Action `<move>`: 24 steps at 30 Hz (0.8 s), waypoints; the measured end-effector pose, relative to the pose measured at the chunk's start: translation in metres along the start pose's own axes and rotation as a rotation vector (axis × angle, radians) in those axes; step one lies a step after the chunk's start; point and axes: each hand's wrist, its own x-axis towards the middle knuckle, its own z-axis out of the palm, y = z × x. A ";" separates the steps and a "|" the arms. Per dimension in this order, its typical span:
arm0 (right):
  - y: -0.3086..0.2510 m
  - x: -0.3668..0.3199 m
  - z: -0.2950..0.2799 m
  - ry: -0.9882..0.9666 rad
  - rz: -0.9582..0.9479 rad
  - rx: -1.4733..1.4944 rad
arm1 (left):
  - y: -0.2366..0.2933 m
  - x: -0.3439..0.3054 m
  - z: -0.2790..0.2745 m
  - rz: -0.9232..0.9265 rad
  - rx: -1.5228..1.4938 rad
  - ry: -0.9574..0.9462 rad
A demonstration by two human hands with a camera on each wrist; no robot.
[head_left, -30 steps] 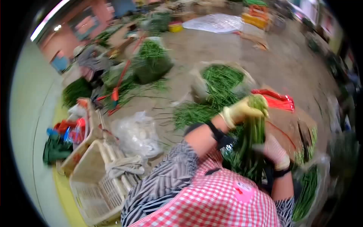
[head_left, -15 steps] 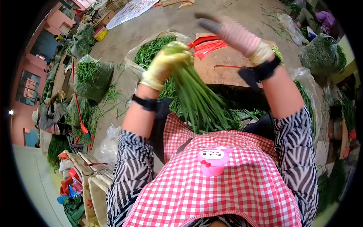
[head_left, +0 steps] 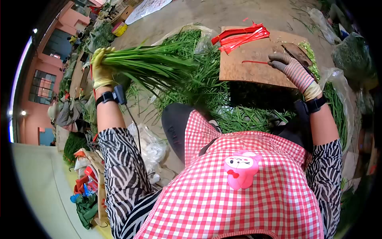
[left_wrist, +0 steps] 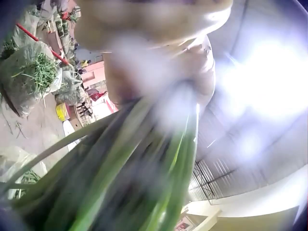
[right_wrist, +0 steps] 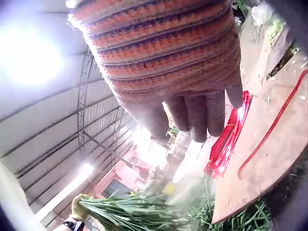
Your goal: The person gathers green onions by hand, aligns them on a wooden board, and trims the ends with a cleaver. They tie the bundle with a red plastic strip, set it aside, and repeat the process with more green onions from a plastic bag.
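Note:
Held out to the left in the head view, my left hand [head_left: 102,67], in a yellow glove, grips one end of a bunch of long green chives [head_left: 149,61]. The free ends fan out to the right over the greens below; the left wrist view shows the leaves [left_wrist: 144,168] close up. My right hand [head_left: 293,73] wears a striped glove with grey fingers. It hovers over a wooden board [head_left: 242,73], fingers extended and holding nothing, their tips beside a single red strip [head_left: 254,61]. A bundle of red strips [head_left: 243,38] lies at the board's far edge.
A dark knife-like blade [head_left: 296,55] and chopped pale green bits [head_left: 309,59] lie on the board's right side. Loose chives [head_left: 207,91] spread before my knees. Clear plastic bags [head_left: 153,147] lie at left; a bag of greens [head_left: 338,107] stands at right.
My left hand has swung left with the chives, which now lie nearly level. My right hand, earlier on the bunch, rose away and has come down over the board's right side.

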 end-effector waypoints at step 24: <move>-0.066 0.011 0.099 -0.083 -0.124 0.272 | 0.023 0.024 0.108 0.070 -0.274 -0.272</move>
